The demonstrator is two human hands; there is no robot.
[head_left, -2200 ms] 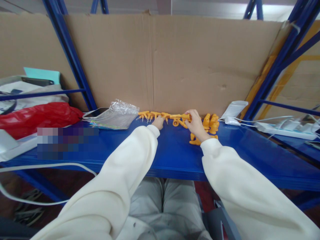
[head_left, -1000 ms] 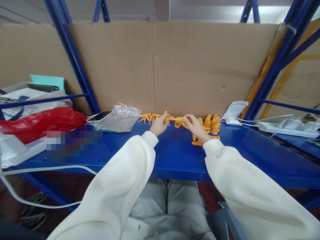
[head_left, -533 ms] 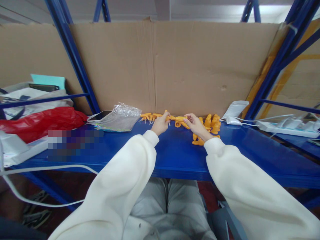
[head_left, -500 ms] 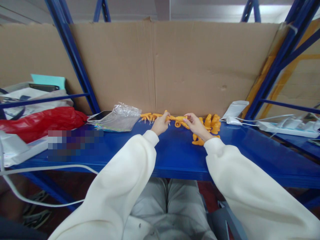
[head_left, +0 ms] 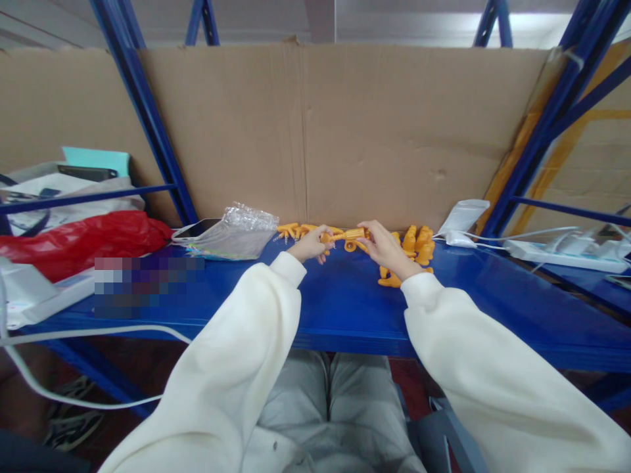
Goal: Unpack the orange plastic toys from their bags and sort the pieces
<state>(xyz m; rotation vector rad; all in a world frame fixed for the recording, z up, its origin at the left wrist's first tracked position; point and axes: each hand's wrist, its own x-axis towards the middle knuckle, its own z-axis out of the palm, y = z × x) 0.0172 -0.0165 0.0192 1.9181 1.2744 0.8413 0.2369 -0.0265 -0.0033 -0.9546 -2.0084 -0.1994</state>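
Observation:
Between my hands is an elongated orange plastic part, held roughly level above the blue shelf. My left hand has its fingers closed around the left end, and my right hand pinches the right end. Just below it lies a round, cup-like orange piece. Finger-shaped orange pieces lie behind and left of my left hand, with small metal springs or hooks near them. Beside my right hand, several rounded orange pieces stand together, and another orange piece lies in front of them.
At the left are a clear plastic bag, a red bag and a white power strip. White chargers and cables sit at the right. A cardboard panel closes the back, between blue posts.
My left hand has shifted slightly left and turned, drawing its end of the orange part lower. My right hand has moved slightly, still gripping the other end.

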